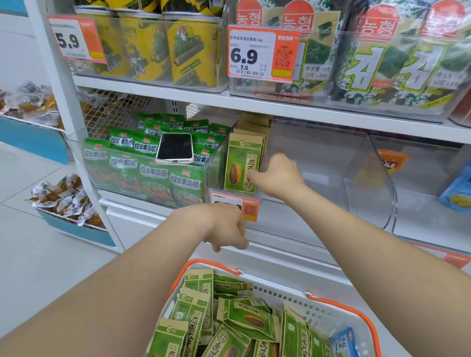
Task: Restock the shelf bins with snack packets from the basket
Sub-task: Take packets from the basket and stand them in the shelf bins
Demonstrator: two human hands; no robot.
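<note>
Snack packets (234, 320) jumbled in near basket (322, 317), right under left hand (225, 226), loosely curled, empty; right hand (279, 174) farther off, pinching upright front packet (240, 162) in bin (362, 174).

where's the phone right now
In the head view the phone lies screen-up on the green crisp packets in the left clear bin, just left of the sunflower seed packets standing in the next bin.
</note>
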